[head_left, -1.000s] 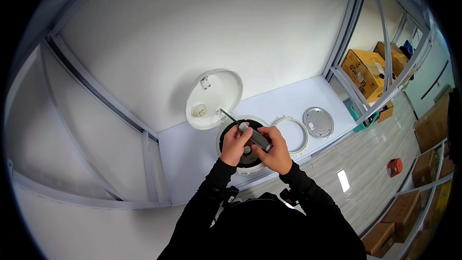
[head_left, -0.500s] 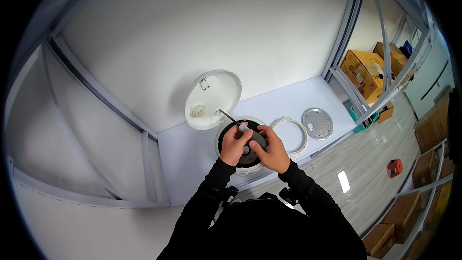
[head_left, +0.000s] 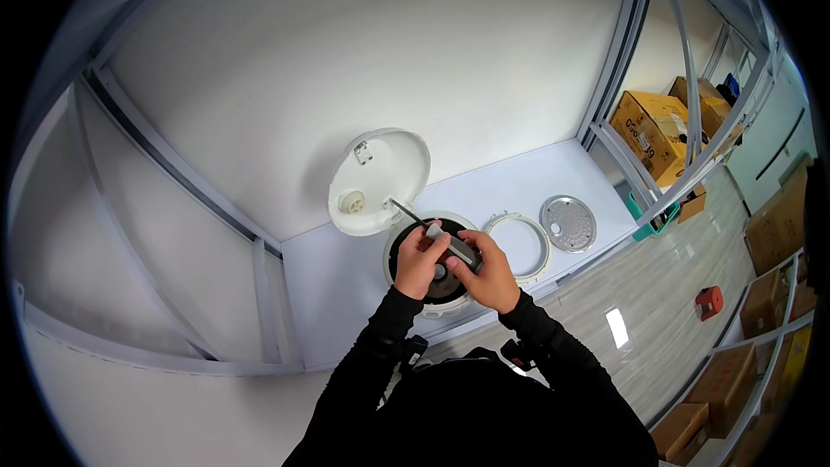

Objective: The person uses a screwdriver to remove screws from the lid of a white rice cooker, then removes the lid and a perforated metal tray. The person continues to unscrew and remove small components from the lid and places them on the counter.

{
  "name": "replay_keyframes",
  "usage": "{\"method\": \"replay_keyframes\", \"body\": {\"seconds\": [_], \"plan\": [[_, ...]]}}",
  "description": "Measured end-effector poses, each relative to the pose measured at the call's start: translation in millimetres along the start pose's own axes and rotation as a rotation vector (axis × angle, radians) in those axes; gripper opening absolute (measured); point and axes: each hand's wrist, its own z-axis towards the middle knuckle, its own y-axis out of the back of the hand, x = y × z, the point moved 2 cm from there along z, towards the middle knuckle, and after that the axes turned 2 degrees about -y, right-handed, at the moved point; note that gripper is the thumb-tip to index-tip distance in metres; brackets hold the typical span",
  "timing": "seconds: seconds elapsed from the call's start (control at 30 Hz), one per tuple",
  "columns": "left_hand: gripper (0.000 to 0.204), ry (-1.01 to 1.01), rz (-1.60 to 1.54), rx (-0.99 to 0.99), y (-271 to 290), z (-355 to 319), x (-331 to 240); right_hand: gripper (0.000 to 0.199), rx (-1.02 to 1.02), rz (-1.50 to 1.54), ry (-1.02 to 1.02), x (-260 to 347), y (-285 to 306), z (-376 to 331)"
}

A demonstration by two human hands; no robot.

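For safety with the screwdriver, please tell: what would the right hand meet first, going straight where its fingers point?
The screwdriver, which the right hand holds; beyond it, probably the left hand, though depth is unclear.

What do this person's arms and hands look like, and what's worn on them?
The left hand and right hand are bare. Long, black, wrinkled sleeves reach the wrists, with no markings that I can make out.

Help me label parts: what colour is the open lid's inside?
The open lid is white inside; the head view shows it best.
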Motion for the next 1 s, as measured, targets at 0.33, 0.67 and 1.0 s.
{"method": "replay_keyframes", "body": {"seconds": [0.33, 0.67, 1.0], "plan": [[0.041, -0.071, -0.082, 0.04, -1, 0, 2, 0.038, 0.02, -0.03, 0.059, 7, 5, 6], [0.034, -0.055, -0.207, -0.192, 17, 12, -12, 0.032, 0.012, 0.005, 0.046, 11, 26, -2], [0.02, -0.201, -0.107, -0.337, 12, 9, -14, 0.027, 0.098, 0.074, 0.089, 7, 68, -6]]}}
